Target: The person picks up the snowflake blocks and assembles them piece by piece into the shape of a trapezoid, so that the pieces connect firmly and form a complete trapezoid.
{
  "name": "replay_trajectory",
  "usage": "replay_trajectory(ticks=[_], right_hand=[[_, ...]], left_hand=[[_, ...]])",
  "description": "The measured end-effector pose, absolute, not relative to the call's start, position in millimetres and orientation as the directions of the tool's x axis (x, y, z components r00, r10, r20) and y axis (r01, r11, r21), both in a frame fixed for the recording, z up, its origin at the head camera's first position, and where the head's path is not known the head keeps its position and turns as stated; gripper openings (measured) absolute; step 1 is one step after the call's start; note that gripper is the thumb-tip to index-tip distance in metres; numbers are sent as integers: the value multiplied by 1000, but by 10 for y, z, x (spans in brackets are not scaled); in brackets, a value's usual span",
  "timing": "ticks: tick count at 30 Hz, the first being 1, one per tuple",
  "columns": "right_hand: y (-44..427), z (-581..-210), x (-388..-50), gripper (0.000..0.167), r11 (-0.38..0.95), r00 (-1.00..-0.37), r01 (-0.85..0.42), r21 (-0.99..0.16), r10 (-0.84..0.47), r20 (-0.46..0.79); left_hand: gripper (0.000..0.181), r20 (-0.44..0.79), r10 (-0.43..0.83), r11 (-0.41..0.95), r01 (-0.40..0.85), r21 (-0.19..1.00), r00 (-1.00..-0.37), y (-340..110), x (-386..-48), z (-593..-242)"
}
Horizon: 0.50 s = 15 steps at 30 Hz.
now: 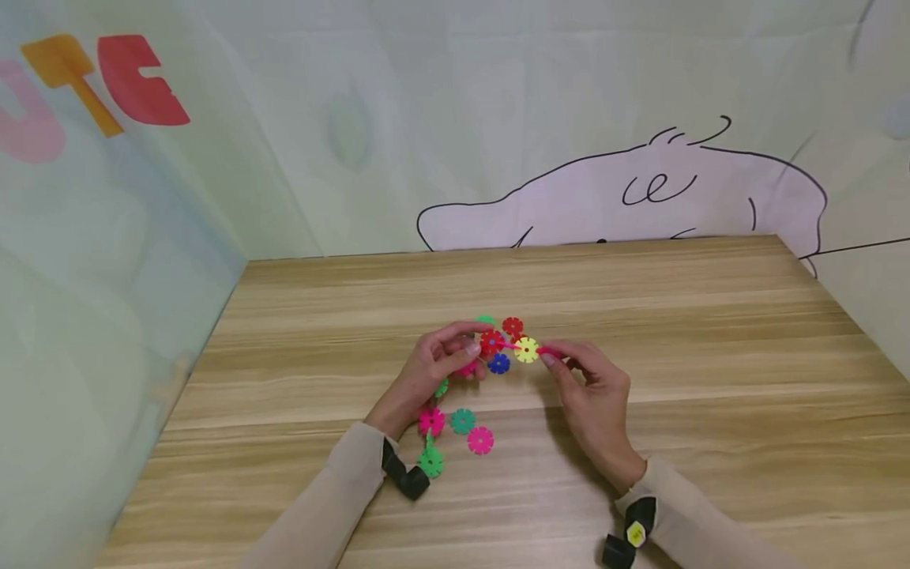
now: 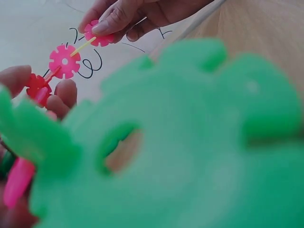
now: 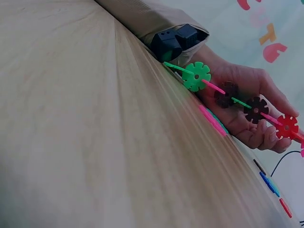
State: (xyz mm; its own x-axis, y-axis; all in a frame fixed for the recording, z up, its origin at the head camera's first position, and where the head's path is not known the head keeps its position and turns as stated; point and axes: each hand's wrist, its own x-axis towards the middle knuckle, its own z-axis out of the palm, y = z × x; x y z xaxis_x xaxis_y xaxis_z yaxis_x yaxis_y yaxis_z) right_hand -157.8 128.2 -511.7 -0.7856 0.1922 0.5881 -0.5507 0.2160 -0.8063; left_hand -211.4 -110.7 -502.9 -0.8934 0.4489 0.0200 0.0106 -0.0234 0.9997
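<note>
Several notched plastic snowflake discs are slotted edge to edge into a chain. My left hand (image 1: 435,362) holds it by the red disc (image 1: 492,342), between thumb and fingers. The rest of the chain trails back under that palm to a green disc (image 1: 430,461) beside the wrist, which looms blurred in the left wrist view. Rightward from the red disc come a pink one seen edge-on and a yellow disc (image 1: 527,350). At the chain's right end, my right hand (image 1: 596,395) pinches a pink disc (image 2: 98,33), which touches the yellow one.
Loose discs lie flat on the wooden table (image 1: 320,316): teal (image 1: 463,421) and pink (image 1: 480,440) nearer me, blue (image 1: 499,363), red (image 1: 513,325) and green (image 1: 486,320) beyond the hands. A printed cloth wall (image 1: 284,158) borders the table's back and left.
</note>
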Motion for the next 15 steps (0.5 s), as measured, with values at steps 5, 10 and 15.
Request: replay_trajectory(ticks=[5, 10, 15], right_hand=[[1328, -5140, -1602, 18, 199, -799, -549, -812, 162, 579], [1362, -5159, -1626, 17, 200, -809, -542, -816, 139, 571], [1354, -5169, -1628, 19, 190, -835, -505, -842, 142, 532]], left_hand=[[41, 0, 577, -18, -12, 1000, -817, -1168, -2121, -5012], [48, -42, 693, 6, -53, 999, -719, -1204, -2119, -4996], [45, -44, 719, -2, -65, 998, -693, -1179, -2100, -4994]])
